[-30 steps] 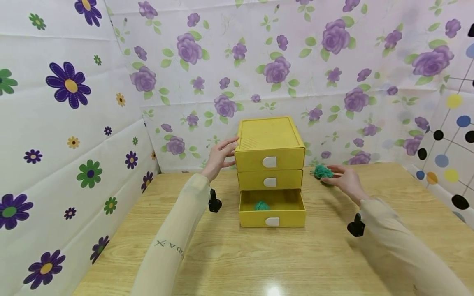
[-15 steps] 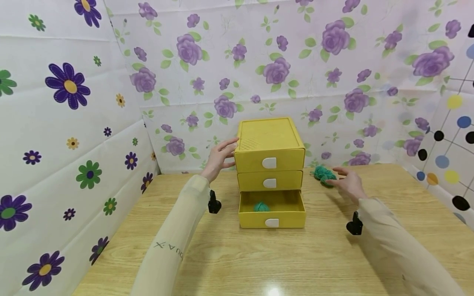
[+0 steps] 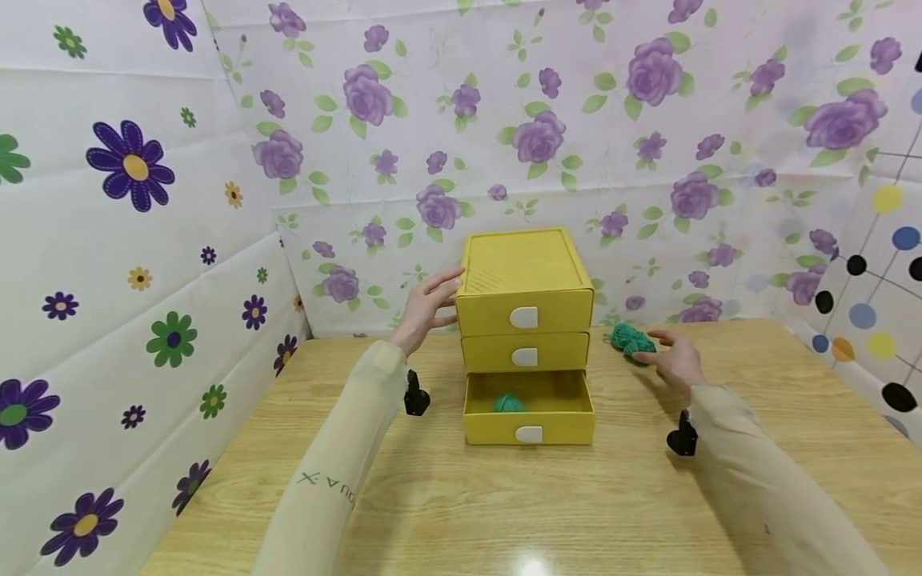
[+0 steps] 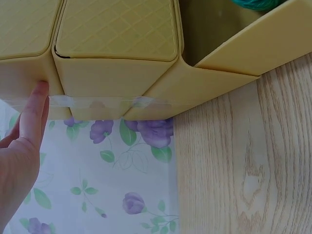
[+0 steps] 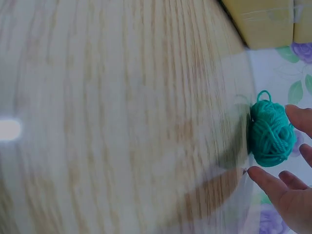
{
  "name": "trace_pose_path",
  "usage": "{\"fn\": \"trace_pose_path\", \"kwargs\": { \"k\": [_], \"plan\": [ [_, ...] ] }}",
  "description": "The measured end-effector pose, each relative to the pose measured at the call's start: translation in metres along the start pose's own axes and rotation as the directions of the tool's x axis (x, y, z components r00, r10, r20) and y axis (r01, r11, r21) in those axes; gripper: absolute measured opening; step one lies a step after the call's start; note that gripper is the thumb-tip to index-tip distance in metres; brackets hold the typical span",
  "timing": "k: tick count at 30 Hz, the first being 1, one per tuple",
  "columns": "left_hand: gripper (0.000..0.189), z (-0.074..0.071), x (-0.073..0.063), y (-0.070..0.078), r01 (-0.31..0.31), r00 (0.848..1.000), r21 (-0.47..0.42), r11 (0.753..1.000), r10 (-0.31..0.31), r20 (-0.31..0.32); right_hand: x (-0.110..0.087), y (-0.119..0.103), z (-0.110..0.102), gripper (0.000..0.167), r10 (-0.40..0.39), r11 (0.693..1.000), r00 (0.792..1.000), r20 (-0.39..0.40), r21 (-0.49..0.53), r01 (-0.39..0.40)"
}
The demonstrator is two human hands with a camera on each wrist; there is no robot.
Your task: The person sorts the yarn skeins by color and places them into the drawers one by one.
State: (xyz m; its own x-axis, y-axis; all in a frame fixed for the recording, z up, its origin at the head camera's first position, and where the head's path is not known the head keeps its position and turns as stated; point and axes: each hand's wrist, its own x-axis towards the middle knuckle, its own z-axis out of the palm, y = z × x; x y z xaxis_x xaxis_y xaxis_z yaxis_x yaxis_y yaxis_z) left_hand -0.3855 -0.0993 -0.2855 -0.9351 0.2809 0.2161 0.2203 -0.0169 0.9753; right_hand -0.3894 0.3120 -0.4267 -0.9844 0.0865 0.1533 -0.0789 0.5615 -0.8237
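Observation:
A yellow three-drawer cabinet (image 3: 524, 260) stands on the table; its bottom drawer (image 3: 493, 430) is pulled out, with a ball of green yarn (image 3: 508, 402) in it. My left hand (image 3: 419, 314) rests its fingertips against the cabinet's left side, as the left wrist view also shows. To the right of the cabinet lies another ball of green yarn (image 3: 631, 341), an oblong one with a loose loop at one end (image 5: 263, 94). Close beside it my right hand (image 3: 679, 365) has its thumb and fingers spread apart, not closed round the yarn.
The wooden table (image 3: 461, 512) reaches back to a wall covering with purple roses (image 3: 367, 96). A flower-patterned sheet (image 3: 130, 272) bounds the left side and a dotted one (image 3: 882, 264) the right. White tabs (image 3: 523, 318) serve as drawer handles.
My right hand has drawn back slightly from the yarn ball, its fingers now off it. The ball has shifted very little. The left hand keeps its place on the cabinet.

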Motion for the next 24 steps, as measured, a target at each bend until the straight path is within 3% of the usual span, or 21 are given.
{"fn": "trace_pose_path", "kwargs": {
  "k": [12,18,24],
  "plan": [
    [0.043,0.001,-0.001,0.0,0.003,1.0,0.002,1.0,-0.003,-0.006,0.006,-0.002,0.001,0.061,0.019,0.999,0.999,0.037,-0.027,-0.018],
    [0.043,0.0,0.001,-0.002,-0.007,1.0,-0.012,1.0,0.007,-0.005,0.009,-0.002,0.003,0.056,0.0,0.998,1.0,0.003,-0.063,0.0],
    [0.041,-0.005,0.011,-0.015,-0.014,0.999,-0.024,1.0,0.014,-0.033,0.01,-0.004,0.011,0.049,-0.021,0.998,0.999,-0.037,-0.057,0.019]
  ]
}}
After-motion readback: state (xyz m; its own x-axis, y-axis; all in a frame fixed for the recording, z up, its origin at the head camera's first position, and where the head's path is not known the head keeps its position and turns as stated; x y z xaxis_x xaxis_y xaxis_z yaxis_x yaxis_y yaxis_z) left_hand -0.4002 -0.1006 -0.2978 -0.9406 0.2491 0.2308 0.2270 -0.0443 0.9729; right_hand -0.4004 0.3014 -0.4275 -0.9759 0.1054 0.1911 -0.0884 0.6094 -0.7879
